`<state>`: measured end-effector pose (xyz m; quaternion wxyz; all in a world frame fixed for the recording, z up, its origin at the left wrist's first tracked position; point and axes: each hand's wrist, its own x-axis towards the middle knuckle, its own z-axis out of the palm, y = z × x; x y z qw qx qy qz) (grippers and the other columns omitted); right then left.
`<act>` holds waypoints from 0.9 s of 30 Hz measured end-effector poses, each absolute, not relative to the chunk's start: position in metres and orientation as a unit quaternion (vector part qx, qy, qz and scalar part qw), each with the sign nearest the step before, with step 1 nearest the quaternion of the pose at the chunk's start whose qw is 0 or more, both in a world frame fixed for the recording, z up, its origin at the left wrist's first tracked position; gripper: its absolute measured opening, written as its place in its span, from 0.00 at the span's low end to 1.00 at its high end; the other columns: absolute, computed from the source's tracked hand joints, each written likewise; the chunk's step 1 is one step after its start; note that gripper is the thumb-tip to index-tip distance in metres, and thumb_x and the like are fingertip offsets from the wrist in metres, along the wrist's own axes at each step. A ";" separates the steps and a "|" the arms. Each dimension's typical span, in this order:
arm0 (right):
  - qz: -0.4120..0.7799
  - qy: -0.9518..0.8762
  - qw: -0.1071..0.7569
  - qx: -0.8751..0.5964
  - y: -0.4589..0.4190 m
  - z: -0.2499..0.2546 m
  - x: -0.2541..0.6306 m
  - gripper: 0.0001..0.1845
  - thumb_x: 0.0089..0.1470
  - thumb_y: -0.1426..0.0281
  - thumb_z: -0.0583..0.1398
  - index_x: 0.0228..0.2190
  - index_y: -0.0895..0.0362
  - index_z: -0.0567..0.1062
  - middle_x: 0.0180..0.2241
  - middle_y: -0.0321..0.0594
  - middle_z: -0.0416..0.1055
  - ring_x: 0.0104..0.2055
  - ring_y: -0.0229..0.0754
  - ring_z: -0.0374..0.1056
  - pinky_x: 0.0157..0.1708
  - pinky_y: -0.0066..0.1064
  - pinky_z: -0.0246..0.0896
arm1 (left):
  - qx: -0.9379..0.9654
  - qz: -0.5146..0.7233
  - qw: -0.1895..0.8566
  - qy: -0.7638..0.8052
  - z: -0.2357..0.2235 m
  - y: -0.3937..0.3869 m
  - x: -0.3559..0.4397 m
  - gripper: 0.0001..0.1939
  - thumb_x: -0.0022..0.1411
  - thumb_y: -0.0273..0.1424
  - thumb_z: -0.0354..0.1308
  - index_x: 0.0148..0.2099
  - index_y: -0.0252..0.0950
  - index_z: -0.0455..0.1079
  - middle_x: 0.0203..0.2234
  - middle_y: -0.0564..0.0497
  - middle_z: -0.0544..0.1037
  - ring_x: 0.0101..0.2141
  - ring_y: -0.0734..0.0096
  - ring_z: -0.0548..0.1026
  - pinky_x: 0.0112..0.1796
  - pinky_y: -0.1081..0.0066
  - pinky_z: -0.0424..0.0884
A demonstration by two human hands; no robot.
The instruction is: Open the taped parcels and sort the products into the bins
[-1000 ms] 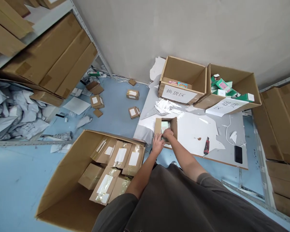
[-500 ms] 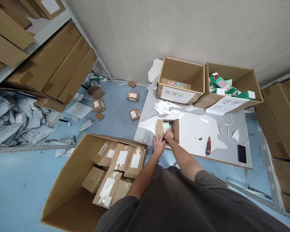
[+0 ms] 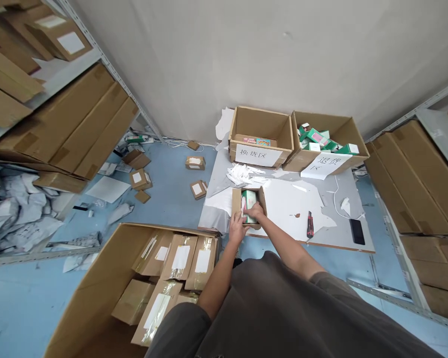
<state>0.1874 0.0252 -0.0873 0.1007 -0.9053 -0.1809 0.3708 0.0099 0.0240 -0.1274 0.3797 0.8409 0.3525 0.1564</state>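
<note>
On the near edge of the table stands a small open cardboard box. Inside it a green and white packet shows, raised towards the opening. My right hand reaches into the box and grips the packet's near right side, thumb across its top. My left hand holds the near left edge of the cardboard box, fingers over the rim. To the right, a red and black utility knife lies on the white sheet, apart from both hands.
Two larger cartons stand at the back: one with colourful packs, one with green and white packets. A phone lies at the right. A big carton of taped parcels stands at my left. Shelves flank the table.
The green and white packet has come up in the small box and shows more of its face. My right hand has shifted onto its side. The whole view has turned slightly.
</note>
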 end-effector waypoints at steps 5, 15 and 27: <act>0.396 -0.172 0.079 -0.899 0.012 -0.097 0.192 0.55 0.44 0.61 0.77 0.67 0.64 0.62 0.63 0.65 0.72 0.65 0.61 0.72 0.62 0.43 0.69 | 0.736 0.152 0.490 0.441 -0.136 0.042 0.012 0.34 0.58 0.32 0.73 0.65 0.36 0.68 0.73 0.34 0.62 0.74 0.47 0.59 0.71 0.52 0.58; 0.399 -0.201 0.058 -0.893 0.003 -0.104 0.181 0.53 0.44 0.57 0.77 0.63 0.63 0.62 0.60 0.65 0.74 0.64 0.62 0.73 0.61 0.46 0.70 | 0.561 0.113 0.602 0.556 -0.145 0.043 0.043 0.23 0.62 0.34 0.72 0.57 0.32 0.78 0.48 0.39 0.86 0.49 0.53 0.85 0.52 0.61 0.79; 0.256 -0.267 0.089 -0.925 -0.021 -0.045 0.181 0.40 0.52 0.59 0.74 0.57 0.56 0.63 0.54 0.59 0.78 0.56 0.60 0.78 0.53 0.41 0.71 | 0.626 0.084 0.547 0.550 -0.132 0.055 0.040 0.22 0.74 0.38 0.59 0.65 0.33 0.73 0.54 0.38 0.84 0.56 0.53 0.82 0.54 0.62 0.76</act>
